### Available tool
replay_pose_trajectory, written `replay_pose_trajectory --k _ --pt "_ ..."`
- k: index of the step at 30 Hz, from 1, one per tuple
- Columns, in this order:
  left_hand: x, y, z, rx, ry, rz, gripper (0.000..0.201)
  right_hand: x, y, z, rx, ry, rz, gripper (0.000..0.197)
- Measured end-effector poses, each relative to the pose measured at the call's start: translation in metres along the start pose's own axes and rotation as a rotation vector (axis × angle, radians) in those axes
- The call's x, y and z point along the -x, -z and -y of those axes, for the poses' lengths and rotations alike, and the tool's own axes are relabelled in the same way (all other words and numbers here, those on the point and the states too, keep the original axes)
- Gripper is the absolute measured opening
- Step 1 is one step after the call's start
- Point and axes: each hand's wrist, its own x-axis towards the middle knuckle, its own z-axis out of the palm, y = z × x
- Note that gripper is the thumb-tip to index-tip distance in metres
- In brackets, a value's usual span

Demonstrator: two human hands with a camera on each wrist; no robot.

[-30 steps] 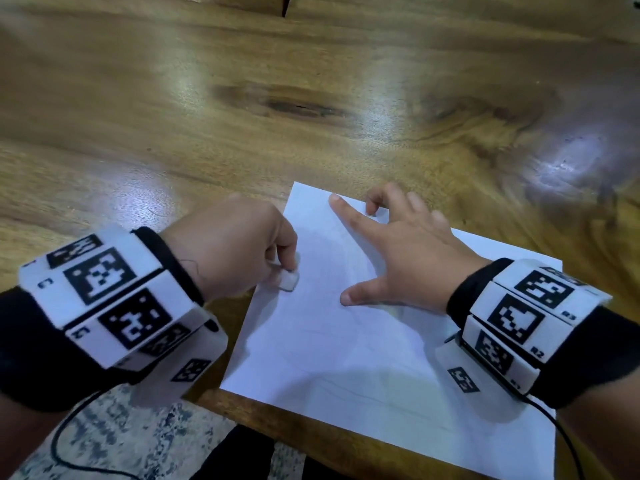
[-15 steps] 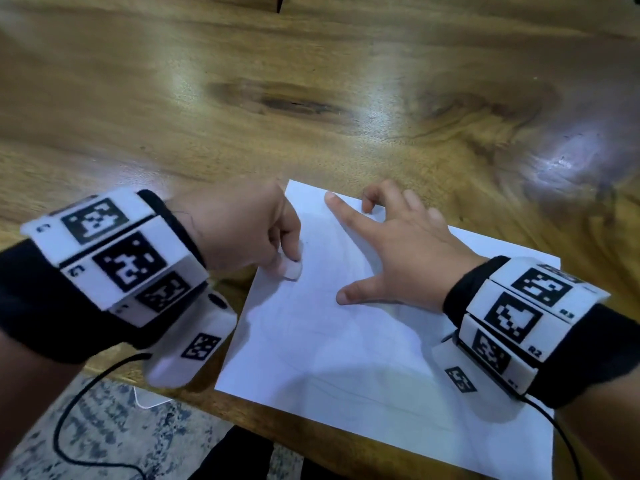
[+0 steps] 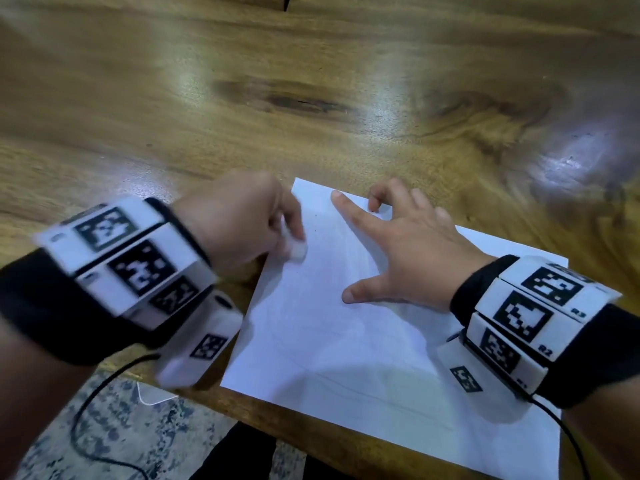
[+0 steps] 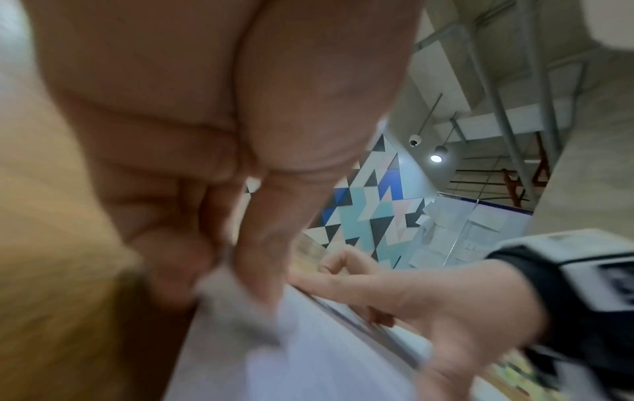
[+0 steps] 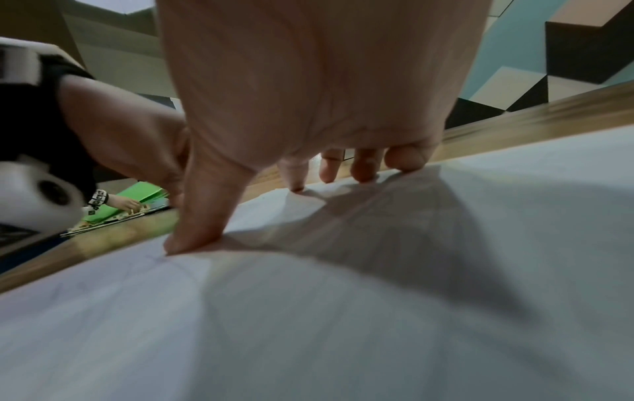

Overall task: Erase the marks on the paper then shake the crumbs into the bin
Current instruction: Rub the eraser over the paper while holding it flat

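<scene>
White paper [image 3: 363,341] lies at the table's [image 3: 311,98] near edge, its near-left corner just at that edge. L hand [image 3: 239,220] pinches a small white eraser [image 3: 297,251], blurred, prob. touching the sheet by its left edge. R hand [image 3: 408,247] spread, fingertips [image 5: 365,173] & thumb pressing paper's far part.

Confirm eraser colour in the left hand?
White eraser, pinched by the left hand; clearest in the head view.

A white rectangular sheet of paper [image 3: 346,358] lies flat at the tabletop's near edge, faint pencil lines across it; a small white eraser block [image 3: 298,251] touches its left edge.
</scene>
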Motion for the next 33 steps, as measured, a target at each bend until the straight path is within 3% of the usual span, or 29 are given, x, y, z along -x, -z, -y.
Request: replay_pose_trajectory --k 4,6,10,12,16,19,22,27,33 --pt "-0.022 0.002 -0.009 0.045 -0.013 -0.238 0.008 0.000 0.000 0.000 -0.005 0.002 -0.004 0.108" --pt "-0.011 -0.004 -0.005 0.014 -0.021 -0.211 0.011 0.000 0.000 0.000 -0.006 0.004 -0.005 0.108" --pt "0.021 -0.009 0.002 -0.030 0.002 0.097 0.010 0.000 0.000 0.000 -0.003 0.007 -0.006 0.107" --pt "0.012 -0.004 -0.003 -0.010 0.008 0.045 0.008 0.000 0.000 0.000 0.001 0.008 -0.007 0.107" --pt "-0.026 0.003 -0.023 0.073 -0.022 -0.195 0.007 0.000 0.000 0.000 -0.001 0.005 -0.011 0.108" --pt "-0.019 -0.006 -0.021 0.037 -0.037 -0.179 0.007 0.000 0.000 0.001 -0.006 0.007 -0.014 0.108" --pt "0.005 -0.017 -0.015 0.009 -0.042 -0.039 0.009 0.000 -0.001 0.000 0.000 0.013 -0.018 0.108" --pt "-0.018 -0.007 -0.028 0.061 0.005 -0.263 0.011 -0.001 -0.001 -0.001 0.003 0.013 -0.023 0.108" --pt "0.008 -0.031 -0.021 -0.011 -0.033 -0.202 0.009 -0.002 -0.001 -0.003 -0.017 0.052 -0.025 0.107"
